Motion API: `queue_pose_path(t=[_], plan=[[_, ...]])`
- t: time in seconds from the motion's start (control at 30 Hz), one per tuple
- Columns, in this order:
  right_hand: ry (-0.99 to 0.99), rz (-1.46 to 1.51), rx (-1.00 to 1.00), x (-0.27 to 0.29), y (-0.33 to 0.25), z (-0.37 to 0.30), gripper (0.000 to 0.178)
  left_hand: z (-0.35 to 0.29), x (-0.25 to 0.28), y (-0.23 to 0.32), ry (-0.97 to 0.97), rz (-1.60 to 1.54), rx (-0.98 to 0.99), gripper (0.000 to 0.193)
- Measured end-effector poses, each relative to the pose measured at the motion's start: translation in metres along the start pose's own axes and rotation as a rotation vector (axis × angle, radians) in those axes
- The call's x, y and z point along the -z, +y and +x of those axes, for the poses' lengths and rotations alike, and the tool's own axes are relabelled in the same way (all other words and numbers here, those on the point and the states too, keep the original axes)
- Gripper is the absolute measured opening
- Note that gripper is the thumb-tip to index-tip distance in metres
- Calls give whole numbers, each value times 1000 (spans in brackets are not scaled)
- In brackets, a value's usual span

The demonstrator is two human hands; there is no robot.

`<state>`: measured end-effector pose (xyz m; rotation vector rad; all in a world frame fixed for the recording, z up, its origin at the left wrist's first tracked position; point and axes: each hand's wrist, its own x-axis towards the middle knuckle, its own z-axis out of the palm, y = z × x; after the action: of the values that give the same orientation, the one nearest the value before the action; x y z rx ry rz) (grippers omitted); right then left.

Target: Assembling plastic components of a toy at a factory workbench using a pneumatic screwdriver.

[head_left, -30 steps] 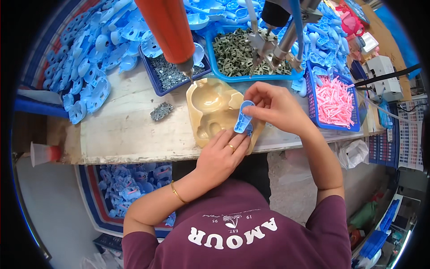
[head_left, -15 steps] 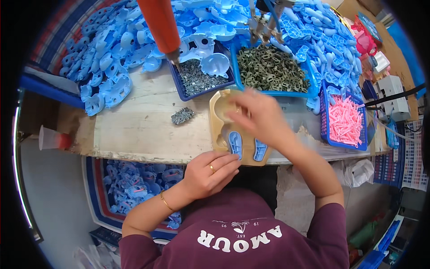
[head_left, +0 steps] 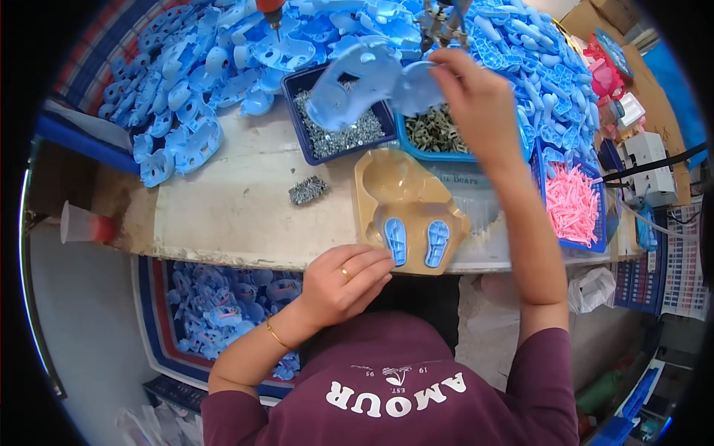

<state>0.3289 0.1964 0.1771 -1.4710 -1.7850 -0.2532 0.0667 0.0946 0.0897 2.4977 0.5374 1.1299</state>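
Note:
My right hand (head_left: pixel 476 97) is raised over the bins, its fingers closed on the edge of a blue plastic shell (head_left: pixel 353 85), which is smeared by motion. A tan moulded holder (head_left: pixel 405 186) with rounded hollows lies at the table's front edge. Two blue foot-shaped pieces, a left one (head_left: pixel 396 241) and a right one (head_left: pixel 437 244), sit in its lower hollows. Against the holder's lower left edge rests my left hand (head_left: pixel 346 281), with nothing visible in it. Its fingers are stretched out side by side; the thumb is hidden.
A dark blue bin (head_left: pixel 318 158) of screws and a bright blue tray (head_left: pixel 446 157) of metal parts stand behind the holder. Loose screws (head_left: pixel 308 190) lie left of it. Blue shells (head_left: pixel 197 111) heap up behind. A red power screwdriver (head_left: pixel 272 11) hangs above. Pink pieces (head_left: pixel 573 201) fill a basket.
My right hand has moved from over the holder up and away to the right, and now has the blue shell. The red screwdriver has risen. My left hand has hardly moved.

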Motion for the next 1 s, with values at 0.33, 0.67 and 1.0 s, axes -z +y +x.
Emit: queue_pose_path(t=[0.33, 0.67, 1.0], plan=[[-543, -114, 594, 56, -43, -7, 16, 2, 4, 17, 14, -110, -170, 27], [-454, 180, 490, 15, -46, -70, 25, 0, -14, 14, -39, -107, -124, 30], [-707, 119, -49, 74, -16, -136, 68, 24, -20, 6, -45, 37, -43, 36]])
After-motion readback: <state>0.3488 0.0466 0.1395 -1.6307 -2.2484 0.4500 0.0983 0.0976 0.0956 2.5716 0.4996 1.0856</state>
